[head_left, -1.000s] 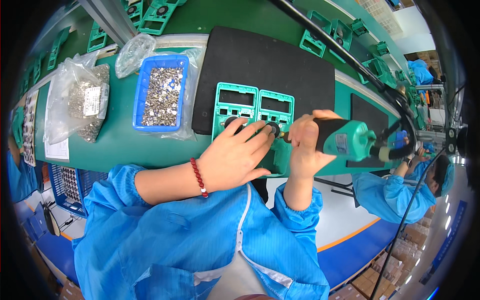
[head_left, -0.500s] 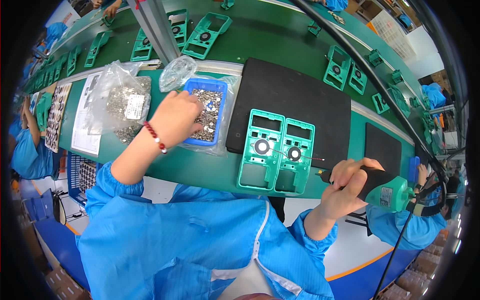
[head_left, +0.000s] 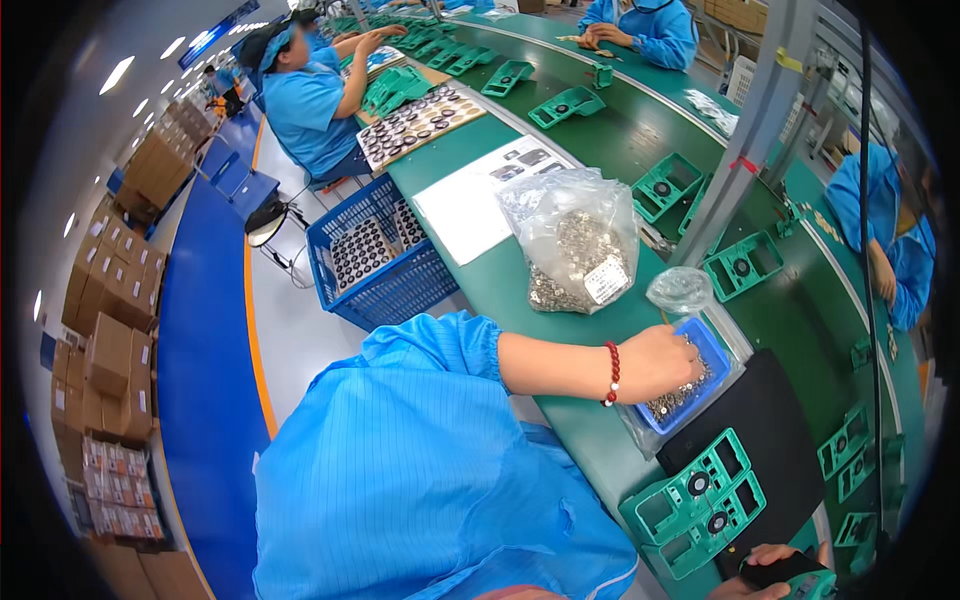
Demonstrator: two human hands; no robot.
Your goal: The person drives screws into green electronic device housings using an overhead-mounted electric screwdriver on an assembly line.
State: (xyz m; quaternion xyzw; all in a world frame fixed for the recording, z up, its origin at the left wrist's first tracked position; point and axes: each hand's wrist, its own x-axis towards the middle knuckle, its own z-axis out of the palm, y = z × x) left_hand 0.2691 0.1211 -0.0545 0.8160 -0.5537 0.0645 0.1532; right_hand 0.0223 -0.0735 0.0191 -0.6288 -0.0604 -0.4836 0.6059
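My left hand (head_left: 662, 364), with a beaded red bracelet at the wrist, reaches into a small blue tray (head_left: 716, 345) of loose metal screws (head_left: 664, 406). Its fingers bend down together among the screws, and the tips are hidden. At the lower right edge, my right hand (head_left: 765, 572) wraps round a green and black electric screwdriver (head_left: 808, 583), which is partly cut off by the picture's rim. Between the hands, two green plastic housings (head_left: 707, 503) lie side by side, each with a round black speaker. They rest partly over a black mat (head_left: 790, 440).
A clear bag of metal parts (head_left: 580, 255) and a crumpled clear bag (head_left: 680, 291) lie beyond my left arm. Past them are a printed sheet (head_left: 475, 205) and a board of round parts (head_left: 425, 122). A metal post (head_left: 742, 165) stands beside the belt carrying green housings (head_left: 742, 266). Co-workers sit nearby.
The view has swung to the left, bringing the aisle and a co-worker into sight. My left hand has sunk its fingers into the screws; my right hand still holds the screwdriver.
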